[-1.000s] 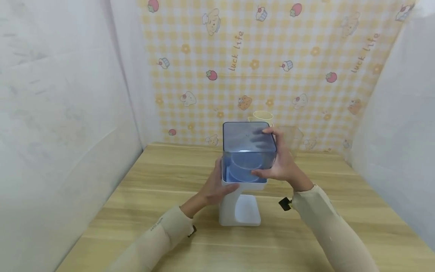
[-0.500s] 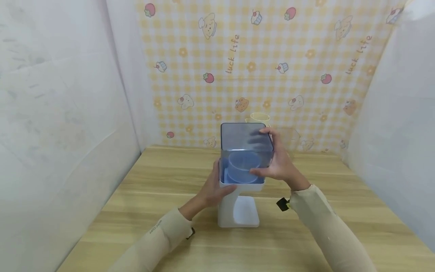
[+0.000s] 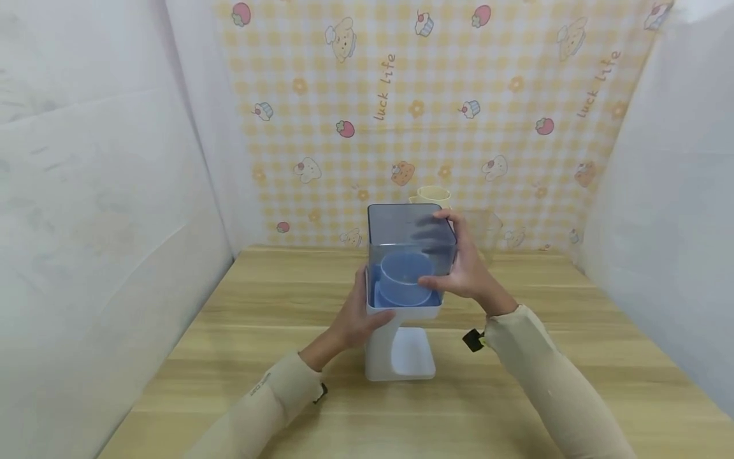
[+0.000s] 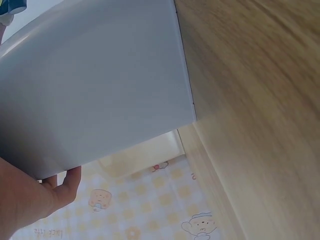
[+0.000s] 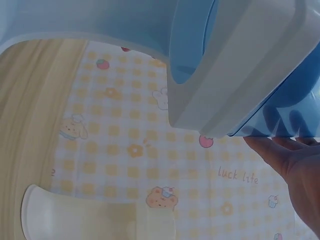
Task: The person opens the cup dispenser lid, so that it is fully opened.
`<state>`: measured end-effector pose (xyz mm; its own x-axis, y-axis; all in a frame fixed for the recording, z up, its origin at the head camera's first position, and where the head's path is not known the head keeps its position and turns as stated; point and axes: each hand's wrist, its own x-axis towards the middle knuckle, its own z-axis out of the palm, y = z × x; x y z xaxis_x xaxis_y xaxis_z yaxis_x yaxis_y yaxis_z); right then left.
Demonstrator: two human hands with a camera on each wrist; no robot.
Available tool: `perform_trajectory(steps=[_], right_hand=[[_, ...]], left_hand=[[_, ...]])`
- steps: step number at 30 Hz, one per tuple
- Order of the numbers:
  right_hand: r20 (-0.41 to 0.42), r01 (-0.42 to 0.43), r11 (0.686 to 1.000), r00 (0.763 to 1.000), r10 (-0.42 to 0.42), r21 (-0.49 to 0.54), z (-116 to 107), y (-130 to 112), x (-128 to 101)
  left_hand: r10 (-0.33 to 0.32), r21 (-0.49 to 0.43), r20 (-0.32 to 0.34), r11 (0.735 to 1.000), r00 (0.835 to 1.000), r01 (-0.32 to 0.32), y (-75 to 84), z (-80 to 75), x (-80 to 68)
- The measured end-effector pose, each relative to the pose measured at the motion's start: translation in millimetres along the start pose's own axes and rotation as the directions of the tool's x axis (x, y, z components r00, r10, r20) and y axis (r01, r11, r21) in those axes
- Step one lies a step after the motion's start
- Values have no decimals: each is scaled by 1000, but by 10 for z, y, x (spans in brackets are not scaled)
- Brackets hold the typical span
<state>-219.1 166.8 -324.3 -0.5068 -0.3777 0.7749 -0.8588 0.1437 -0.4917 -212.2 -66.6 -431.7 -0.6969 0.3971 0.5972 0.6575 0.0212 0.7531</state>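
Wood surface [image 3: 241, 319] under left fingers [image 4: 72, 184] gripping white stand [image 3: 378, 357]; checked cloth [image 3: 321, 95] behind. Right fingers [image 3: 453, 218] hold see-through box [image 3: 395, 226], round blue tub [image 3: 404, 271] showing through.

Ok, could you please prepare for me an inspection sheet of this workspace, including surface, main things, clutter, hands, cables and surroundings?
Surface: table with light wood-grain top.
Job's things: white stand upright on the table; tinted see-through container at its top, whether fully seated cannot be told.
Clutter: yellow cup behind the container, partly hidden; pale see-through item to the cup's right, outline unclear.
Hands: left hand holds the stand's upper part; right hand grips the container's right side.
Cables: nothing seen.
Surroundings: yellow checked backdrop printed with cartoons; white sheeting at both sides.
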Motion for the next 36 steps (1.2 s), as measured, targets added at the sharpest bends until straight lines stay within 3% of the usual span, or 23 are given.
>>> perform_trajectory(steps=[12,21,25,33,36], right_hand=[[-32,34,999,999,-34,-7,25,24,27],[-4,-27,997,1000,28,76,14,14,30],[-50,-15,998,999,18,64,2,29,35],[-95,15,977,996,5,210,-68,26,62],[-128,22,981,992,2,193,-90,20,64]], left_hand=[[17,32,-24,999,1000,-16,-29,21,-1],[38,65,-41,997,998,-35,-23,39,-11],[35,96,-49,995,998,-30,-17,43,-19],[35,153,-64,988,997,-25,-7,40,8],[29,154,-65,988,997,-19,-10,40,17]])
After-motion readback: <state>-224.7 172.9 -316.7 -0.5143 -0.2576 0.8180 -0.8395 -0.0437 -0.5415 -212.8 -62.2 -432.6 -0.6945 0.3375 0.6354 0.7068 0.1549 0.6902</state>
